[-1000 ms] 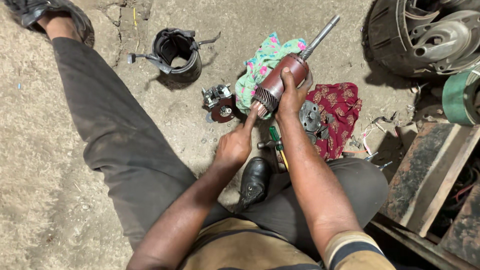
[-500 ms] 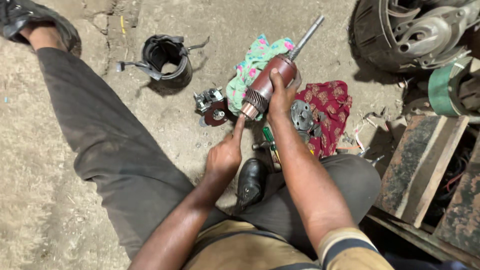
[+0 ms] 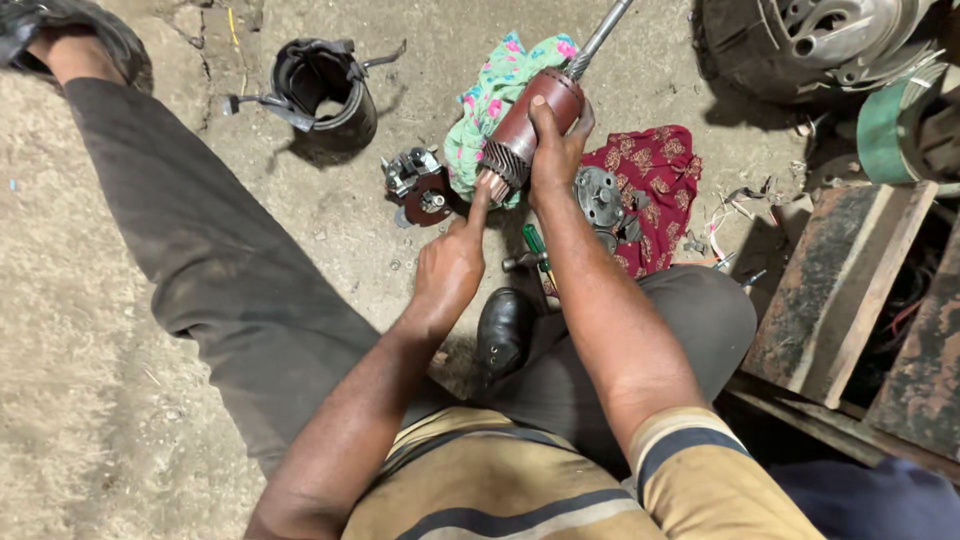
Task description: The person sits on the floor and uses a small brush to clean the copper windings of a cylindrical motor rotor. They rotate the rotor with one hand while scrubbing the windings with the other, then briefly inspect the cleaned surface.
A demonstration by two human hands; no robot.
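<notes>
Holding the brown motor part [image 3: 528,125] tight, the right hand [image 3: 555,150] has stayed, while the left hand [image 3: 450,270], fingers curled, now pokes its near end.

I see my right hand [image 3: 553,150] gripping a reddish-brown motor core [image 3: 528,125] with a metal shaft [image 3: 600,35], my left hand [image 3: 450,270] poking a finger at its lower end, green flowery cloth [image 3: 490,100] behind, red cloth [image 3: 655,190] beside, black round casing [image 3: 325,90] well apart on the sandy floor [image 3: 80,330]
</notes>
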